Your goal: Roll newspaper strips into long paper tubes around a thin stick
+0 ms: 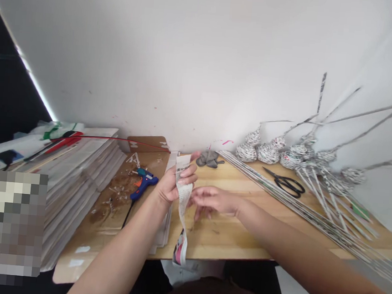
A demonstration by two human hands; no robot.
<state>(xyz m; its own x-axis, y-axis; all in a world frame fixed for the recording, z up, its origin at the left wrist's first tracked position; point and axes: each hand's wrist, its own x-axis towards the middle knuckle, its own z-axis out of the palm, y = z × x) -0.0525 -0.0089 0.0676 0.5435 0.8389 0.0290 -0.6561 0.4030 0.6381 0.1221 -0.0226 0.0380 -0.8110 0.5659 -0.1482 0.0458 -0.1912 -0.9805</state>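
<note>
My left hand [176,182] is closed around the upper part of a narrow newspaper strip [184,196], above the wooden table. The strip hangs down with a twist, and its coloured lower end [180,251] curls past the table's front edge. Close to the strip's right side is my right hand [212,199], with its fingers apart and slightly bent. Its fingertips are near the strip's edge; whether they touch it I cannot tell. Behind my hands lies a crumpled grey cloth-like thing [208,158] by the wall.
A blue glue gun [143,182] lies on stained cardboard [107,221] to the left, beside tall paper stacks [86,187]. Long rolled paper sticks [280,204] cross the table [229,241] at the right. Black scissors [287,183] and several woven paper gourd shapes [269,151] sit beyond.
</note>
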